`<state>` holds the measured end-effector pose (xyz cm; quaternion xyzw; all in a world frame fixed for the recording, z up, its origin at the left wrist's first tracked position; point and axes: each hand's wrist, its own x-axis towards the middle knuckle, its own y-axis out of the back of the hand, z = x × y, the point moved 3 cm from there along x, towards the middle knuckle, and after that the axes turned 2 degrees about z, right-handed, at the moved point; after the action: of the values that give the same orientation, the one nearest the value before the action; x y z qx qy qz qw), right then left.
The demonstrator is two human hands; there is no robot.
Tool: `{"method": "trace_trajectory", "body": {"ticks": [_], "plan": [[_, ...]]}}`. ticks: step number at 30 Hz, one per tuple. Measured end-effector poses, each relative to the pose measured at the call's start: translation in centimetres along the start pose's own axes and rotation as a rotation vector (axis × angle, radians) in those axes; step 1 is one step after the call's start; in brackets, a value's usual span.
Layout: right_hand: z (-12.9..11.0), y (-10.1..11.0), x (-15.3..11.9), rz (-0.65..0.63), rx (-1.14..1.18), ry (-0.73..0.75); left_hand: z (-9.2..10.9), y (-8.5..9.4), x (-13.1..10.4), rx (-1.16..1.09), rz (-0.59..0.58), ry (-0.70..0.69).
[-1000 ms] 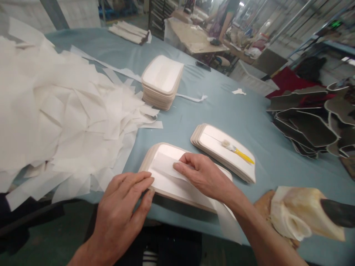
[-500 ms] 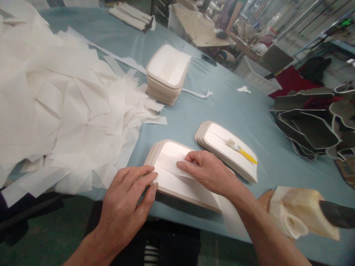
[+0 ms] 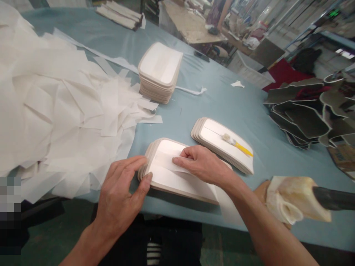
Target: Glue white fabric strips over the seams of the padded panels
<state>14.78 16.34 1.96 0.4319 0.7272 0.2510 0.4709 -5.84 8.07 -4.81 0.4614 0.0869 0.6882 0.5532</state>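
A stack of white-topped, rounded panels lies near the table's front edge. At its left end rests my left hand, thumb on the top panel's corner and fingers along the side, thumb and fingers apart. My right hand pinches a translucent white strip above the top panel; the strip runs beneath the hand, and a pale sheet hangs past the wrist. Just behind is a smaller stack of panels bearing a brush with a yellow handle.
Loose white strips heap at the left. A taller panel stack stands further back. To the right are a stained cream object with a dark handle and dark curved pieces. Part of a person shows behind the table.
The view has shifted, moving most things slightly left and up. My left hand's fingers have slid from the top panel's edge to the stack's side, and its thumb has spread away from them.
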Motion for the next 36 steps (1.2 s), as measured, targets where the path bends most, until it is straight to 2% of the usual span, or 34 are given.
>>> {"method": "trace_trajectory", "body": {"ticks": [8,13,18,21,27,31,36], "plan": [[-0.2,0.1,0.1,0.019,-0.040,-0.021,-0.9,-0.7,1.5,-0.017,-0.024,0.055],[-0.2,0.0,0.1,0.031,-0.057,-0.024,-1.2,-1.1,1.7,-0.031,-0.073,0.123],[-0.3,0.0,0.0,0.037,-0.069,-0.021,-1.2,-1.2,1.7,-0.017,-0.094,0.119],[-0.3,0.1,0.0,0.045,-0.079,-0.025,-0.9,-1.2,1.9,0.006,-0.084,0.045],[-0.4,-0.2,0.1,0.047,-0.104,-0.029,0.3,-1.3,2.0,0.025,-0.082,-0.206],[-0.5,-0.2,0.1,0.050,-0.113,-0.032,0.6,-1.6,1.4,0.073,-0.154,-0.335],[-0.6,-0.1,-0.1,0.040,-0.144,-0.033,-0.1,-1.9,0.7,0.126,-0.266,-0.394]]}}
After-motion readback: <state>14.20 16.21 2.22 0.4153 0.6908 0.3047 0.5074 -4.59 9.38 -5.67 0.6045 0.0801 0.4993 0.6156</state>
